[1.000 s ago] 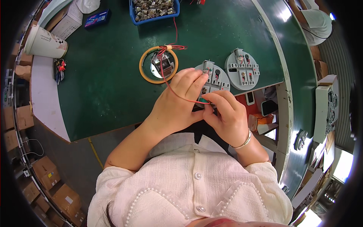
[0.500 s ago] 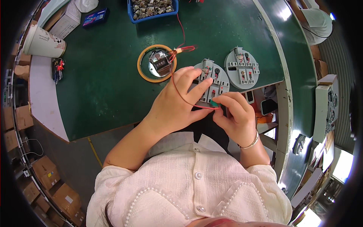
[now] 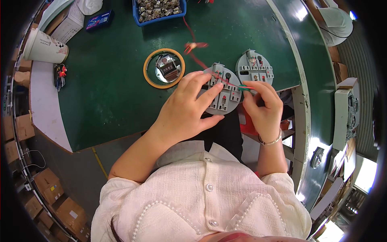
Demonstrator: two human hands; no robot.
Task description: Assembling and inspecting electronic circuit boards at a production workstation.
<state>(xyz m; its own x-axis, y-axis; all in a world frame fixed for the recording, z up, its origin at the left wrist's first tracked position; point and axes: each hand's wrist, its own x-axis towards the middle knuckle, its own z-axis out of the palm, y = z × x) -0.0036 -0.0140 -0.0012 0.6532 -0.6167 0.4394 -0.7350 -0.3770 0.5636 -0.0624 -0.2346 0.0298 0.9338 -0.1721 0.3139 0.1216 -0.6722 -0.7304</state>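
A grey round plate (image 3: 230, 105) with raised clips, small wired parts and red pieces lies at the table's near edge. My left hand (image 3: 189, 105) holds it from the left, fingers over its top and thumb by its near rim. To the right, my right hand (image 3: 264, 107) pinches a red wire (image 3: 225, 80) with a green piece (image 3: 244, 88) at the fingertips. From there the wire runs across the plate to a blurred, tied red bundle (image 3: 194, 45), clear of the tabletop.
A second grey round plate (image 3: 254, 66) lies just beyond. Left of the plates, a tally counter (image 3: 167, 68) sits inside a roll of brown tape (image 3: 146, 72). Farther off are a blue bin (image 3: 161, 19) of small metal parts, a paper cup (image 3: 46, 46) and a blue box (image 3: 99, 20).
My right hand has moved up and right with the green piece, drawing the red wire across the plate. The tied bundle has left the tape roll and swung farther away. My left hand stays.
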